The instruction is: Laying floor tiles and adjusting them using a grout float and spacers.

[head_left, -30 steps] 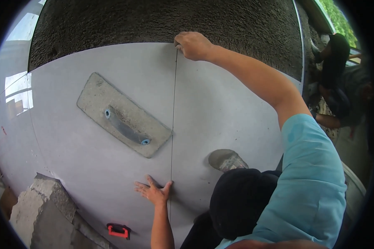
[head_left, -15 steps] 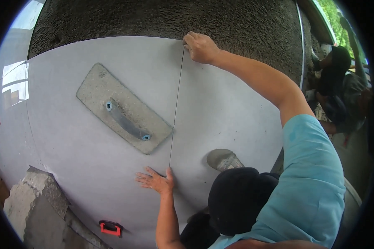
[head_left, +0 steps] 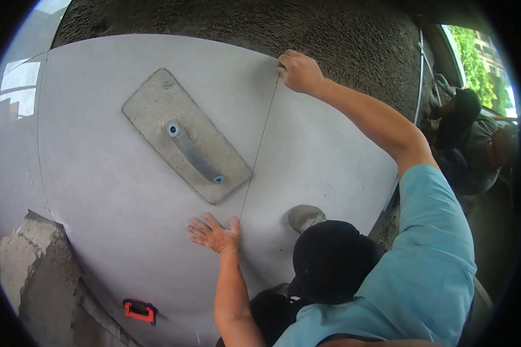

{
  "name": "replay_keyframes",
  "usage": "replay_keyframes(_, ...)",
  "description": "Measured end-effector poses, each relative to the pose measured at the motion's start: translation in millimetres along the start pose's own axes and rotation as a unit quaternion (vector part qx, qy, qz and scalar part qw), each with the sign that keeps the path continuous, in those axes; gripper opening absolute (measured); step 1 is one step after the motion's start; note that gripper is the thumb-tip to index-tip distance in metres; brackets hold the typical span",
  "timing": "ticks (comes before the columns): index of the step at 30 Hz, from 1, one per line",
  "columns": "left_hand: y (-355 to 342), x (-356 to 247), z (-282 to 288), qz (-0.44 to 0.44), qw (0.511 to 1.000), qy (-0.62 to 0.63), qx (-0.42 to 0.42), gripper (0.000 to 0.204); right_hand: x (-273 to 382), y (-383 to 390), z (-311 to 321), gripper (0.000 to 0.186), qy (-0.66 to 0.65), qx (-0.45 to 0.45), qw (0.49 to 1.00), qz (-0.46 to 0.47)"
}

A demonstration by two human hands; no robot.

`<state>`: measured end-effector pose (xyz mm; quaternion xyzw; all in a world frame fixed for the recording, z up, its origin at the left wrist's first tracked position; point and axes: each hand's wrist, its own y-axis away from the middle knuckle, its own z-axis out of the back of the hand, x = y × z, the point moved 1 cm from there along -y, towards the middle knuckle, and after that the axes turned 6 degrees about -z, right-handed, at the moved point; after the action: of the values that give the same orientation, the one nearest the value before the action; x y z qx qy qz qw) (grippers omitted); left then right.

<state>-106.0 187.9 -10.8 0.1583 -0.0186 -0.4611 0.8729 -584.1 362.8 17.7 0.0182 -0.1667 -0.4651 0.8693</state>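
Note:
Large pale grey tiles [head_left: 104,191] lie side by side with a thin seam between them. My right hand [head_left: 298,72] is at the far end of that seam, fingers curled at the tile edge; what, if anything, is in them is hidden. My left hand [head_left: 213,231] lies palm down, fingers spread, on the tile beside the seam's near part. A cement-smeared rectangular float [head_left: 182,144] with a grey handle lies left of the seam, between my hands. A red and black handled tool [head_left: 139,310] rests on the tile at the lower left.
Rough dark mortar bed [head_left: 214,20] lies beyond the tiles, with a metal straightedge [head_left: 420,81] at its right. Broken concrete [head_left: 35,272] fills the lower left. A co-worker in dark clothing [head_left: 468,133] crouches at the right beside a bright opening. My shoe [head_left: 304,217] shows near the black rounded knee area.
The view has shifted, so float and tiles appear higher. My left hand has crept forward along the seam; my right hand stays at the tile edge, appearing farther right. The co-worker has shifted slightly.

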Motion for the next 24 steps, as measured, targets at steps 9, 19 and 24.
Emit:
replay_keyframes(9,-15,-3,23,-0.010,0.999,0.048,0.021,0.093,247,38,-37,0.063,-0.261,0.146,0.954,-0.021)
replay_keyframes(19,135,82,-3,0.213,0.962,0.070,0.154,0.087,225,26,-42,0.044,-0.214,0.114,0.967,0.078)
replay_keyframes(24,180,168,58,0.311,0.918,0.095,0.227,0.102,321,55,-51,0.045,-0.147,0.265,0.935,0.185)
